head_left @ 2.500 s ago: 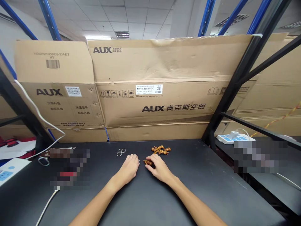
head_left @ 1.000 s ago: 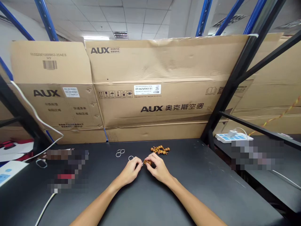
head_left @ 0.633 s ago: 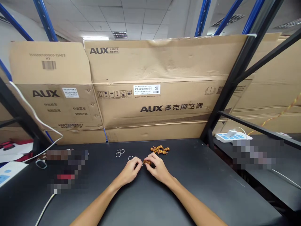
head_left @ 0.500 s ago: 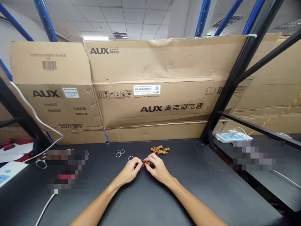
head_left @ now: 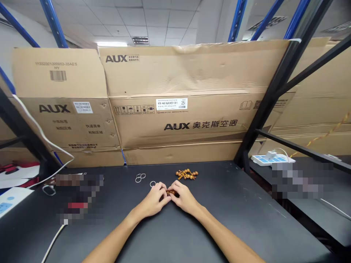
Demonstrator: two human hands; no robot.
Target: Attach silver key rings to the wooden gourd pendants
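My left hand and my right hand meet at the middle of the black table. Between their fingertips is a small brown beaded piece, mostly covered by the fingers. The right fingers are closed on it, and the left thumb and fingers pinch at its left end. Just behind the left hand lies a silver ring, partly hidden. Several more silver rings lie together farther left. Behind the right hand rests a pile of brown beaded pieces.
Cardboard boxes stand along the back edge of the black table. White cables run over its left side, near blurred items. A black rack post rises at right, beside a power strip.
My left hand has shifted slightly right, its fingers now closer round the end of the brown piece. The small dark metal part seen between the hands before is now hidden.
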